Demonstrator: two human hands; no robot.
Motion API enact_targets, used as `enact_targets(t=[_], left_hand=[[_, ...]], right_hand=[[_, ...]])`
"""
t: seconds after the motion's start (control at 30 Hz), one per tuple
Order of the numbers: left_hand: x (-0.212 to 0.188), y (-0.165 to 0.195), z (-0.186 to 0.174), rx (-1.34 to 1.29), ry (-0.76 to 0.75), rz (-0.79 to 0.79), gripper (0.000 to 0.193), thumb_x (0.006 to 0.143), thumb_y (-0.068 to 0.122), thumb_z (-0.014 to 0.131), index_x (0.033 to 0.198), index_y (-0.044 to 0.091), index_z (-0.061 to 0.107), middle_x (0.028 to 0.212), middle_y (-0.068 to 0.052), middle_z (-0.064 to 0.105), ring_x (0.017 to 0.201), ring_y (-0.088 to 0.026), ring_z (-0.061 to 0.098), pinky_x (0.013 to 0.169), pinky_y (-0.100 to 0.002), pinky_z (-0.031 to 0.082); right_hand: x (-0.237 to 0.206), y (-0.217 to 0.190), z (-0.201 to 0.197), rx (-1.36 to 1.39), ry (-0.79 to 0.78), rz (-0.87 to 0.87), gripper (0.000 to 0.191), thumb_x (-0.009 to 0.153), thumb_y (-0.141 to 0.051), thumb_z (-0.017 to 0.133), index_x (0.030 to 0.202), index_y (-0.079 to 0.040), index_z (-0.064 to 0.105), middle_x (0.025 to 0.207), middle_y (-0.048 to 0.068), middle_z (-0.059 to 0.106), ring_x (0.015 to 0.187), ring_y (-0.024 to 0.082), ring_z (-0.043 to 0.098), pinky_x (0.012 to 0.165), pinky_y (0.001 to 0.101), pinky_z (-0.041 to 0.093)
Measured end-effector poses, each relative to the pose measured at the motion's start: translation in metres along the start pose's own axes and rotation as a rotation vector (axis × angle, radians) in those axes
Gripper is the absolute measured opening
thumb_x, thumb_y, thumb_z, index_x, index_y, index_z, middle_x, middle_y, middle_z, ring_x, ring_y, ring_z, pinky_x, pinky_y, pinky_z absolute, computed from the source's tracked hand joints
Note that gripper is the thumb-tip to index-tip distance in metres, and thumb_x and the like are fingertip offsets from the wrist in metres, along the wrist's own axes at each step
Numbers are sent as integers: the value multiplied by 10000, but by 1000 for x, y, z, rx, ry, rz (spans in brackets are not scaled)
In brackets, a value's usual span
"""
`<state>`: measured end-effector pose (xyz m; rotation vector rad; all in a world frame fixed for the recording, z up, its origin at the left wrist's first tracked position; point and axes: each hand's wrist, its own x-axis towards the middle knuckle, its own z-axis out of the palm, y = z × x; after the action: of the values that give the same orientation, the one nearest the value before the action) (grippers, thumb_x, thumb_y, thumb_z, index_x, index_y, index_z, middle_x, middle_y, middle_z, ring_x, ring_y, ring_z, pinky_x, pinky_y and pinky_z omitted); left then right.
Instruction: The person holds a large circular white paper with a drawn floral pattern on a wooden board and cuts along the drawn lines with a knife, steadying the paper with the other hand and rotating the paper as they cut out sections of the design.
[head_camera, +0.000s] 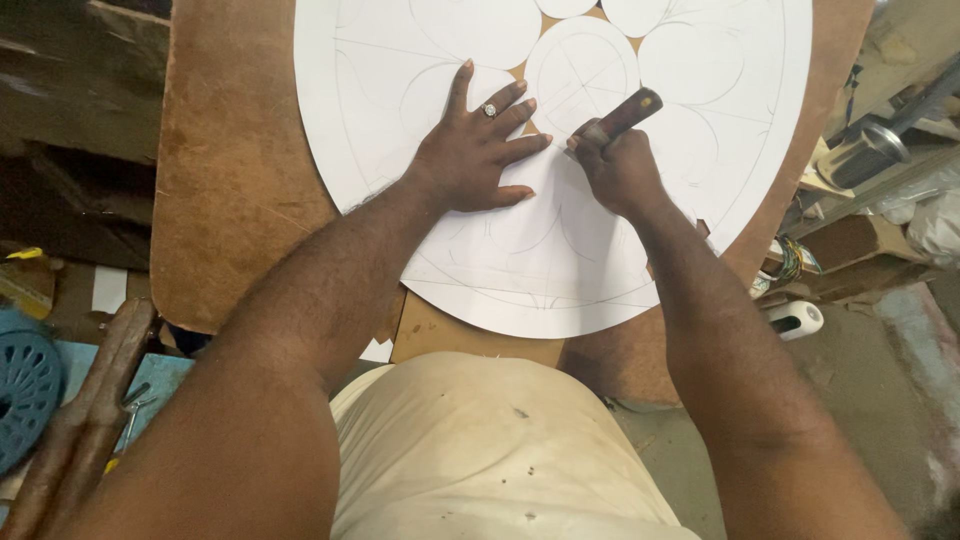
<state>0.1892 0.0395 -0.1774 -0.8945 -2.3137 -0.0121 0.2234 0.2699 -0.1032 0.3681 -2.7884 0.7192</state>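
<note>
His left hand (478, 155) lies flat, fingers spread, on the white round sheet (400, 120). Just beside it, his right hand (620, 172) is clenched around a red-handled knife (622, 117).

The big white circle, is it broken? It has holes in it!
Not broken by the look of it. The white disc has neat rounded cut-outs along pencil lines. The right hand holds a red-handled knife there; the left hand presses flat.

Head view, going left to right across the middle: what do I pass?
Blue perforated disc → brown board → white round sheet → left hand → right hand gripping a red-handled cutting tool → metal cylinder.
</note>
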Motion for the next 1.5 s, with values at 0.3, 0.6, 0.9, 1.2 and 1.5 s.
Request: enact_targets(t=[0.3, 0.6, 0.9, 1.2, 1.5], left_hand=[[0, 1, 1, -2, 5, 3, 736, 887, 834, 467, 1486, 409, 501, 1606, -53, 410, 1540, -248, 218, 1179, -698, -117], [-1, 1, 2, 4, 24, 4, 732, 891, 837, 472, 1486, 412, 510, 1607, -52, 424, 1549, -246, 216, 1184, -683, -133], [1, 1, 0, 11, 15, -1, 738, 884, 843, 476, 1479, 409, 514, 1598, -50, 424, 1535, -248, 229, 1185, -688, -117], [0, 2, -5, 7, 22, 4, 746, 888, 844, 472, 1485, 399, 514, 1602, -51, 420, 1538, -250, 231, 1185, -697, -108], [-2, 2, -11, 14, 43, 7, 741, 898, 844, 460, 1489, 400, 512, 1605, -50, 416, 1548, -242, 212, 1189, -689, -123]], right_hand=[[-9, 5, 5, 74, 94, -59, 235, 1038, -212, 634, 1004, 6, 713, 783, 118, 696, 691, 187, 631, 631, 375, 493], [-14, 9, 14, 100, 160, -41, 230, 1032, -208, 636, 980, 3, 710, 735, 98, 688, 648, 150, 630, 602, 351, 488], [-18, 2, 20, 155, 200, 144, 304, 1037, -225, 653, 897, 39, 707, 654, 90, 655, 571, 143, 568, 552, 360, 460], [-21, 4, 24, 193, 223, 110, 261, 1032, -214, 634, 954, 23, 711, 658, 92, 663, 572, 155, 600, 561, 350, 473], [-24, 6, 29, 198, 242, 125, 264, 1028, -207, 645, 954, 35, 720, 650, 100, 667, 553, 165, 600, 539, 355, 469]])
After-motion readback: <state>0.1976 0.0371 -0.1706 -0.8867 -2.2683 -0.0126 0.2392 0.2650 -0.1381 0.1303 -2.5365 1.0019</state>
